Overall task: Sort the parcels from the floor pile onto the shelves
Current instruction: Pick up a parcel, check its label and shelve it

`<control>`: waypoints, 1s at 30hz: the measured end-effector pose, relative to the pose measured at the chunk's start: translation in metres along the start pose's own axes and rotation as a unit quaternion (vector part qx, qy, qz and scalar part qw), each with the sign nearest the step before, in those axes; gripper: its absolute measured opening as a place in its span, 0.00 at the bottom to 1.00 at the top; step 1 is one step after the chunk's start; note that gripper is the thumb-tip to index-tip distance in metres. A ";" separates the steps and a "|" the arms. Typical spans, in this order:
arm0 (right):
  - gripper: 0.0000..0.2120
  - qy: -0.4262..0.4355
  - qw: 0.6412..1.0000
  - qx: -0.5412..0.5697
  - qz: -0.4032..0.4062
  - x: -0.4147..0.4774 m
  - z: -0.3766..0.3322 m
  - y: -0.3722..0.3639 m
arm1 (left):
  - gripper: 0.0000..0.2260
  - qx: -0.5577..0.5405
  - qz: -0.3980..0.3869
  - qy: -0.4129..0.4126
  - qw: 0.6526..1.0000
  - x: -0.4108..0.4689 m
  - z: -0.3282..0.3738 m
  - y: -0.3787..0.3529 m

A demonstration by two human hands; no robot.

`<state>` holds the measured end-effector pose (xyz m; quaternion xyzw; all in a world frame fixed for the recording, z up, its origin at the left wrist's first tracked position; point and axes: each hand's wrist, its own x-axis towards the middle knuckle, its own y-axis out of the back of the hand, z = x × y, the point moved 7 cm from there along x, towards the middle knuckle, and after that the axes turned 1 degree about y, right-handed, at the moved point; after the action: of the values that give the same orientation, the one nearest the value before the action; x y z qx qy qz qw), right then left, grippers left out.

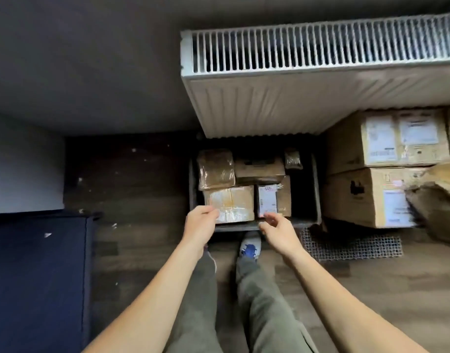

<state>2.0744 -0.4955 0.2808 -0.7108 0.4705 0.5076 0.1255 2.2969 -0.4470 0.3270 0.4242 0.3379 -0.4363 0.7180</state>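
Note:
A dark crate (317,189) on the floor under the radiator holds several brown parcels. At its front lie a taped cardboard box (235,202) and, to its right, a small box with a white label (268,200). A plastic-wrapped parcel (215,169) and a flat carton (259,169) sit behind them. My left hand (199,221) hovers over the taped box's near left corner, fingers loosely curled, holding nothing. My right hand (277,229) hangs just in front of the labelled box, fingers relaxed and empty.
A white radiator (295,93) overhangs the crate. Two large stacked cartons (366,169) stand to the right, with a metal mesh mat (351,245) before them. A dark blue bin (38,276) stands at left. My legs and a shoe (249,247) are below the crate.

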 end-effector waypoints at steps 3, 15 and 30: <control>0.19 -0.042 0.999 -0.031 -0.008 0.050 0.044 -0.019 | 0.08 0.018 -0.007 0.038 0.999 0.060 -0.036 -0.016; 0.26 -0.057 0.996 -0.071 0.016 0.189 0.070 -0.063 | 0.34 0.004 -0.062 0.135 0.989 0.227 -0.114 -0.047; 0.22 -0.100 0.992 0.075 0.028 0.172 0.051 -0.060 | 0.29 -0.074 -0.053 0.143 0.986 0.206 -0.110 -0.042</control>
<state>2.0989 -0.5238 0.0952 -0.6316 0.5122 0.5427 0.2103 2.3259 -0.4287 0.0924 0.4092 0.4903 -0.3827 0.6677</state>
